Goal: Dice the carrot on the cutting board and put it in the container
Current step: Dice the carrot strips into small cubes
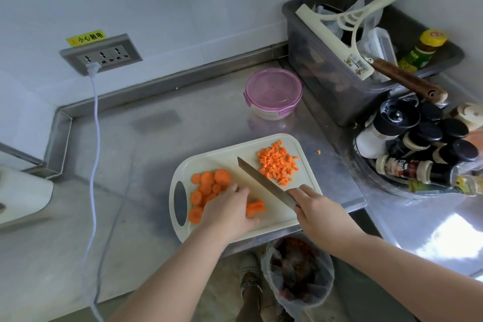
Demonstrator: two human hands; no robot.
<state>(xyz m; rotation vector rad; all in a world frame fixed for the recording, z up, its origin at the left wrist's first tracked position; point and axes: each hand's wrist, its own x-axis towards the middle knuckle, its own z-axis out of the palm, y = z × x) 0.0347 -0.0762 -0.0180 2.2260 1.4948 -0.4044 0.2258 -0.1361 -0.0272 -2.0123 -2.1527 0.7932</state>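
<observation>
Knife (264,181) is gripped by right hand (321,213); left hand (227,214) holds carrot pieces (256,207) on board (222,159).

The surface (162,123) I work on is stainless steel, smooth, with a soft brushed sheen and a hard glare at the right. My cutting board (224,162) looks like matt cream plastic. The knife (264,181) in my right grip (321,212) has a satin bare-metal blade and a brown handle, wood by the look. The carrot (209,183) shows matt orange cut faces. The container (271,114) is clear plastic under a glossy, see-through pink lid (273,86). The crate (313,73) beside it is smoky, semi-clear plastic; the wall (183,8) is smooth and matt.
</observation>
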